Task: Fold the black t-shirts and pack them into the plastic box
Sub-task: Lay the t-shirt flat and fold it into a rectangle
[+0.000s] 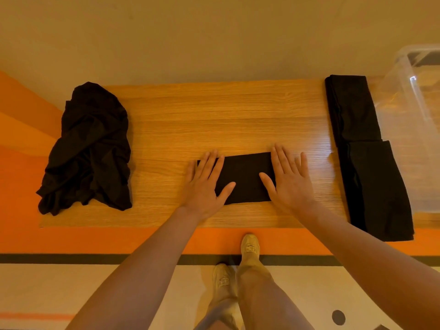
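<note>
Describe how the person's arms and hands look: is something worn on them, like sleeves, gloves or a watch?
Both forearms are bare as far as the picture shows; no sleeve comes into view. The left hand and the right hand are bare too: no gloves, and no ring, watch or bracelet can be seen on the fingers or wrists. No markings show.

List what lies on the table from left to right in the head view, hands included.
Unfolded pile → left hand → folded shirt under both hands → right hand → two folded shirts → plastic box.
</note>
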